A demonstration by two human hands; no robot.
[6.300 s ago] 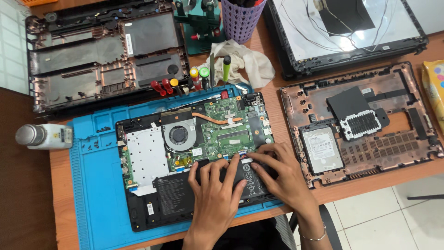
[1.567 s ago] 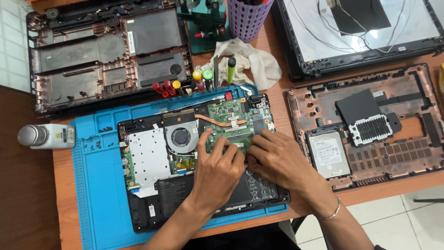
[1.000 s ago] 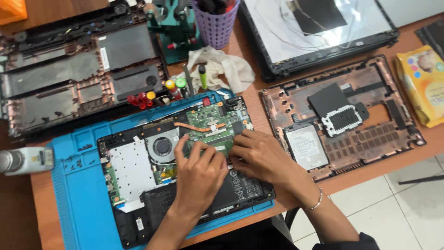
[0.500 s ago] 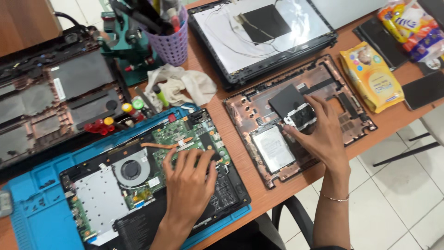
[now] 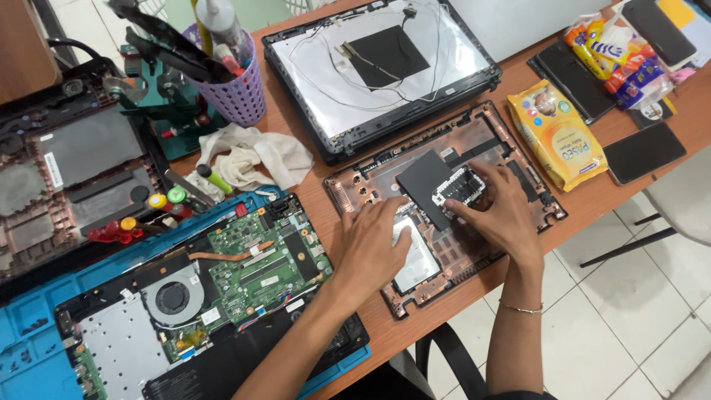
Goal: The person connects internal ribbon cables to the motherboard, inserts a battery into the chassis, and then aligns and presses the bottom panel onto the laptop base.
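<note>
Copper-toned laptop bottom case [image 5: 518, 185] lies open-side up on desk [image 5: 296, 159], right of blue mat [image 5: 37, 326]. Left hand [image 5: 374, 248] flat on its silver hard drive [image 5: 415, 255]; right hand [image 5: 500, 211] pinches small white-black part [image 5: 459, 185].

Your left hand [image 5: 374, 248] presses a shiny metal drive [image 5: 412, 255] in the matt copper-toned plastic laptop shell [image 5: 511, 155]. Left of that shell: glossy green circuit board [image 5: 255, 255], matt blue rubbery mat [image 5: 33, 318], crumpled white cloth [image 5: 255, 155], all on smooth wood table [image 5: 296, 118].
</note>
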